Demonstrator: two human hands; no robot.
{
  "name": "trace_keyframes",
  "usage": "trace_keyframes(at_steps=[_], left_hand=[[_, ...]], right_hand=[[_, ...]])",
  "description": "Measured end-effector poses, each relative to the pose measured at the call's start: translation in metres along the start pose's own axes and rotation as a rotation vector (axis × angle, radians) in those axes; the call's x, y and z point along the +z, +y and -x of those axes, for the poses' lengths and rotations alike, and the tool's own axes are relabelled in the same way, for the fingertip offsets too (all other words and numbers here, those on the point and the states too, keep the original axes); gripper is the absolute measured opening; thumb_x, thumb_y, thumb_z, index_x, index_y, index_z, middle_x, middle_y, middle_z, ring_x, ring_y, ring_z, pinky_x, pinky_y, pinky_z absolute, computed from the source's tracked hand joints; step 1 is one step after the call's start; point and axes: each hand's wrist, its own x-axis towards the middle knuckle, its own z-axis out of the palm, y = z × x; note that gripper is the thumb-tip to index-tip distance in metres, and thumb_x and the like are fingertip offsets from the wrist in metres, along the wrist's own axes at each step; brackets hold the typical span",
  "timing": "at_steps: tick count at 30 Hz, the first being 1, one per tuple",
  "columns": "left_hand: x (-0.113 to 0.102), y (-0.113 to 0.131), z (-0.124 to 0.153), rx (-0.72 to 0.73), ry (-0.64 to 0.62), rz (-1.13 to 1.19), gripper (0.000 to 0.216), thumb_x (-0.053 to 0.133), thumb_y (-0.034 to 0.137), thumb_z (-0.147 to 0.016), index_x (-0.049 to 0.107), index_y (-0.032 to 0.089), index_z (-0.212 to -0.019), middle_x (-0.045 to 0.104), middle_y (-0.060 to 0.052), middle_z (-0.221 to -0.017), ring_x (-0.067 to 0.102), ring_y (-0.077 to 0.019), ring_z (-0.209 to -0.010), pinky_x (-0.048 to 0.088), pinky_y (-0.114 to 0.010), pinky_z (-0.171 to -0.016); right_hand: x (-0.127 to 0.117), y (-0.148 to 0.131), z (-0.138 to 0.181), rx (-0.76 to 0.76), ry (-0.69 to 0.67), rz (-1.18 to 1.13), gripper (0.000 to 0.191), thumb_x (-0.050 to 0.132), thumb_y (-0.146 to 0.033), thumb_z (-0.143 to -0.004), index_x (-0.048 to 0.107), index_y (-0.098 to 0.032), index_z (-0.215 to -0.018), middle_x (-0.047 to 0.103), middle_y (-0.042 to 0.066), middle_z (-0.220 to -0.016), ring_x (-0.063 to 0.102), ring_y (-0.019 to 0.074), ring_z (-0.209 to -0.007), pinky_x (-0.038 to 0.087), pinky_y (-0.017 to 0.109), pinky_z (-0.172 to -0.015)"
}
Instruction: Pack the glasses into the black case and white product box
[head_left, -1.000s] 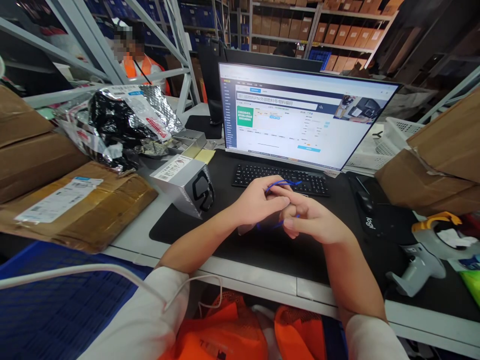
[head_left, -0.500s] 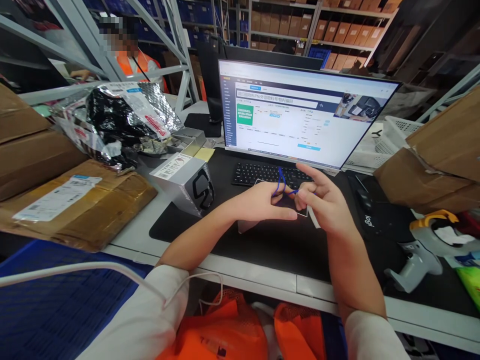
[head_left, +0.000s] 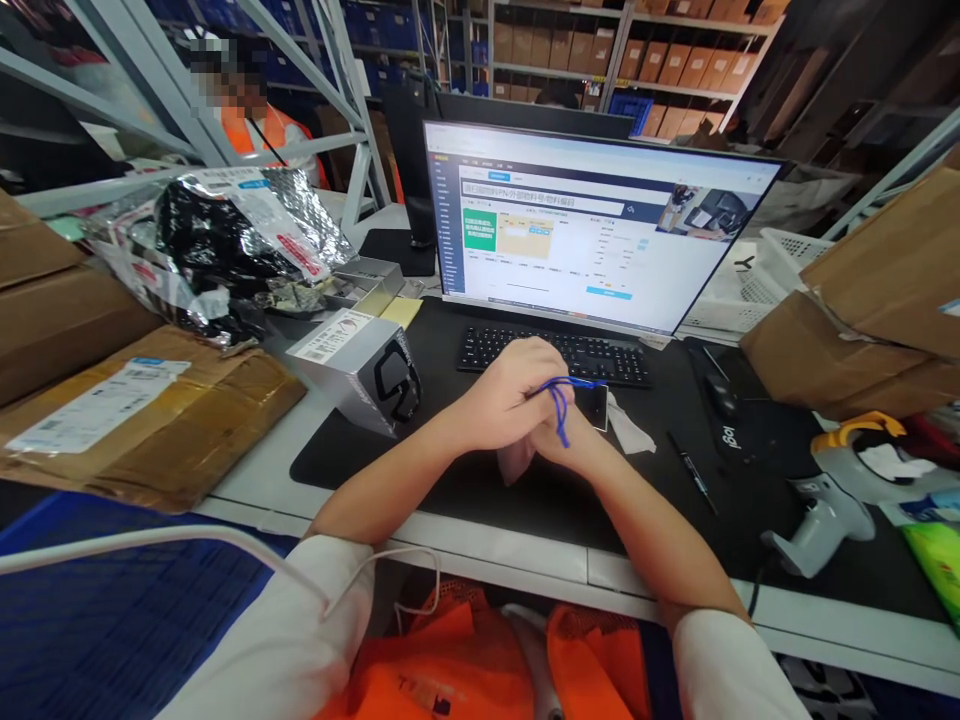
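Over the desk mat (head_left: pixel 442 490), my two hands are together in front of the keyboard (head_left: pixel 607 360). My left hand (head_left: pixel 510 395) is on top, its fingers closed round a thin blue cord (head_left: pixel 561 405), whose loops and ends hang over my right wrist. My right hand (head_left: pixel 559 440) lies beneath it, its fingers hidden by the left. A pale pinkish thing (head_left: pixel 516 464) shows below the hands; I cannot make out its kind. Beside them lie a dark flat piece with a white edge (head_left: pixel 595 408) and a crumpled white tissue (head_left: pixel 631 428).
A silver box (head_left: pixel 352 370) stands left, near a taped carton (head_left: pixel 157 430) and plastic packaging (head_left: pixel 225 240). The monitor (head_left: pixel 555 260) is behind the keyboard. To the right are a pen (head_left: pixel 691 470), a mouse (head_left: pixel 721 397), a barcode scanner (head_left: pixel 821 525) and cartons (head_left: pixel 817 350).
My right hand has moved left and under my left hand, its fingers now hidden. The cord now drapes over the right wrist. The pen and tissue have come into fuller view.
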Motion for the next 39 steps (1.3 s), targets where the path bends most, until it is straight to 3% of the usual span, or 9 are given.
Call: trace_keyframes(at_steps=[2,4,8,11,16,20,24,30,39], left_hand=[[-0.007,-0.008,0.001,0.032,0.060,0.025,0.043,0.058,0.059,-0.093,0.066,0.021,-0.110,0.068,-0.013,-0.114,0.060,-0.0282,-0.114,0.043,-0.043,-0.105],[-0.016,-0.023,0.002,-0.051,0.049,0.021,0.056,0.069,0.063,-0.085,0.061,0.020,-0.119,0.063,-0.014,-0.124,0.058,-0.0295,-0.119,0.044,-0.044,-0.107],[-0.015,-0.058,0.003,-0.332,-0.335,-0.209,0.050,0.075,0.061,-0.079,0.066,0.018,-0.105,0.063,-0.013,-0.123,0.057,-0.0313,-0.121,0.042,-0.045,-0.109],[0.006,-0.077,0.005,-0.476,-0.522,-0.410,0.045,0.068,0.058,-0.084,0.073,0.017,-0.104,0.059,-0.015,-0.131,0.053,-0.0347,-0.130,0.038,-0.047,-0.114],[0.037,-0.095,0.010,-0.481,-0.528,-0.451,0.050,0.065,0.061,-0.086,0.075,0.017,-0.108,0.051,-0.017,-0.142,0.043,-0.0389,-0.142,0.031,-0.051,-0.121],[0.040,-0.105,0.009,-0.417,-0.454,-0.357,0.038,0.073,0.050,-0.081,0.070,0.016,-0.096,0.048,-0.019,-0.147,0.033,-0.0401,-0.149,0.024,-0.057,-0.124],[0.027,-0.105,0.003,-0.298,-0.330,-0.181,0.026,0.070,0.042,-0.082,0.057,0.020,-0.078,0.056,-0.016,-0.136,0.049,-0.0325,-0.137,0.035,-0.051,-0.119],[-0.014,-0.082,-0.002,-0.297,-0.111,-0.196,0.029,0.065,0.043,-0.087,0.048,0.021,-0.078,0.063,-0.013,-0.131,0.059,-0.0272,-0.124,0.043,-0.047,-0.110],[-0.038,-0.055,0.002,-0.309,-0.083,-0.338,0.027,0.067,0.040,-0.086,0.049,0.021,-0.079,0.071,-0.010,-0.121,0.064,-0.0268,-0.117,0.046,-0.044,-0.104]], right_hand=[[-0.006,0.001,-0.001,0.042,0.054,-0.050,0.021,0.055,-0.032,-0.096,0.069,-0.020,-0.087,0.071,0.008,-0.088,0.067,0.0230,-0.087,0.055,0.038,-0.084],[-0.026,0.001,0.000,0.088,0.217,-0.124,0.031,0.054,-0.036,-0.098,0.064,-0.020,-0.073,0.069,0.006,-0.079,0.067,0.0203,-0.080,0.055,0.035,-0.080],[-0.076,0.002,0.004,0.146,0.684,-0.330,0.049,0.056,-0.050,-0.098,0.046,-0.023,-0.058,0.053,0.000,-0.055,0.062,0.0157,-0.059,0.056,0.032,-0.068],[-0.105,0.004,0.010,0.134,0.851,-0.417,0.057,0.060,-0.058,-0.094,0.036,-0.024,-0.056,0.040,-0.005,-0.045,0.049,0.0124,-0.043,0.054,0.030,-0.056],[-0.139,0.008,0.023,0.039,0.922,-0.490,0.060,0.067,-0.060,-0.089,0.035,-0.024,-0.053,0.037,-0.007,-0.043,0.044,0.0103,-0.040,0.049,0.026,-0.048],[-0.156,0.012,0.030,0.051,0.985,-0.442,0.053,0.061,-0.063,-0.092,0.058,-0.020,-0.060,0.040,-0.006,-0.042,0.048,0.0110,-0.040,0.048,0.025,-0.047],[-0.163,0.013,0.034,0.027,1.012,-0.443,0.046,0.061,-0.056,-0.093,0.070,-0.016,-0.073,0.042,-0.007,-0.041,0.049,0.0104,-0.039,0.044,0.023,-0.045],[-0.165,0.014,0.033,0.002,1.015,-0.464,0.039,0.058,-0.046,-0.095,0.069,-0.017,-0.071,0.042,-0.007,-0.040,0.048,0.0101,-0.038,0.042,0.022,-0.044],[-0.164,0.015,0.032,0.006,1.005,-0.501,0.042,0.057,-0.049,-0.096,0.066,-0.018,-0.069,0.041,-0.007,-0.041,0.047,0.0104,-0.039,0.044,0.023,-0.044]])
